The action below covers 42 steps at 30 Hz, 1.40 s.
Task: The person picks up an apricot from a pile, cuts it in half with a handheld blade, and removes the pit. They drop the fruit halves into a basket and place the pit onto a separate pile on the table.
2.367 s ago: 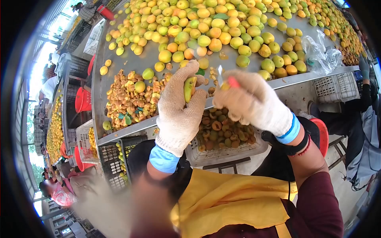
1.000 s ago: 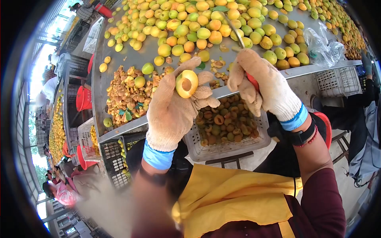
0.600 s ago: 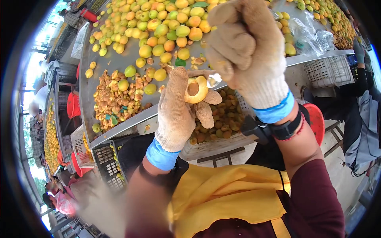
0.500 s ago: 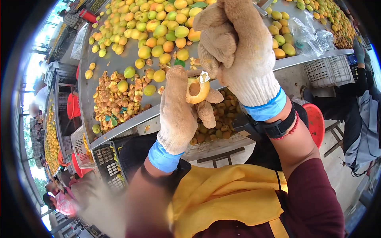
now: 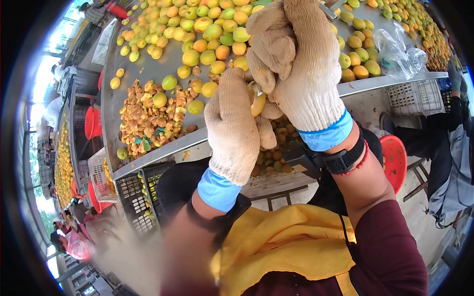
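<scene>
Judged step: scooping. I see the tan-and-white-gloved left hand point(image 5: 233, 123) half-curled round a yellow cut fruit point(image 5: 257, 105); matching right hand point(image 5: 299, 64) fisted on a silvery metal tool point(image 5: 328, 11). Next calls for steady left grip.

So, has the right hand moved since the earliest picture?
Yes: judged against the metal table's front edge, the right hand is now higher in view, mostly above that edge.

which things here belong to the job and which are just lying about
Likely the job:
left hand
held fruit
right hand
tool
fruit pile
fruit below table
scraps

Apparently lying about:
plastic bag
leaf
white crate
</scene>
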Each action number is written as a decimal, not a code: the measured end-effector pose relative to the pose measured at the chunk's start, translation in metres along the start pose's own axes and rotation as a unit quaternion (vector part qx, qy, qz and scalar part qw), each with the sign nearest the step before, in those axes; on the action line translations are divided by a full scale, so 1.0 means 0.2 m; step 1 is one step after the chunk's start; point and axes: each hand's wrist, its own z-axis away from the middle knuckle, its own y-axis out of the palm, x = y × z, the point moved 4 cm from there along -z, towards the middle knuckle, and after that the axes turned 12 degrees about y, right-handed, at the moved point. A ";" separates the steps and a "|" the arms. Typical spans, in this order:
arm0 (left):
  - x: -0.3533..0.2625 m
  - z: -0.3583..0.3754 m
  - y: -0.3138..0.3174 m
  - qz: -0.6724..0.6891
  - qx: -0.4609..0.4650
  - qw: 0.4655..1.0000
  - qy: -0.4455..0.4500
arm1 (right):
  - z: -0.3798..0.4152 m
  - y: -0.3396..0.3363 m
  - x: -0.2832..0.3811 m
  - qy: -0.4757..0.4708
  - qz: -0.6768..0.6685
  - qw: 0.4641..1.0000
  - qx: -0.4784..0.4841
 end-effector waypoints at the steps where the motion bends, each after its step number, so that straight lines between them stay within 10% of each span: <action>1: 0.02 0.00 0.00 0.044 -0.021 0.999 -0.025 | 0.00 0.01 -0.02 0.019 -0.011 1.000 0.011; 6: 0.11 -0.01 0.04 0.187 -0.104 0.970 -0.114 | -0.08 -0.01 -0.08 0.063 -0.060 0.996 0.016; 7: 0.12 -0.01 0.05 0.196 -0.122 0.965 -0.127 | -0.24 -0.08 -0.08 -0.149 0.031 0.921 0.359; 8: 0.13 -0.02 0.06 0.205 -0.141 0.958 -0.140 | -0.21 -0.09 -0.07 -0.147 0.033 0.921 0.359; 10: 0.16 -0.03 0.07 0.220 -0.177 0.944 -0.167 | -0.20 -0.15 -0.15 0.102 -0.073 0.984 0.123; 14: 0.22 -0.06 0.04 0.235 -0.232 0.921 -0.205 | -0.31 -0.19 -0.21 0.107 -0.168 0.979 0.041; 22: 0.23 -0.09 0.09 0.210 -0.063 0.893 -0.393 | -0.45 -0.26 -0.16 0.042 -0.160 0.986 -0.019; 27: 0.30 -0.14 -0.04 0.268 -0.094 0.862 -0.420 | -0.38 -0.23 -0.01 -0.024 0.215 0.974 -0.068; 32: 0.22 -0.14 -0.10 0.229 -0.090 0.902 -0.356 | -0.16 -0.05 -0.10 -0.036 0.704 0.709 0.039; 36: 0.16 -0.10 -0.13 0.141 -0.077 0.957 -0.243 | -0.13 -0.15 -0.24 0.110 0.639 0.756 0.088; 39: 0.09 -0.04 -0.13 0.066 -0.007 0.959 -0.277 | -0.14 -0.17 -0.21 -0.130 0.670 0.730 -0.027; 42: 0.10 0.01 -0.13 0.089 0.012 0.933 -0.347 | -0.19 -0.25 -0.07 -0.077 0.703 0.704 -0.056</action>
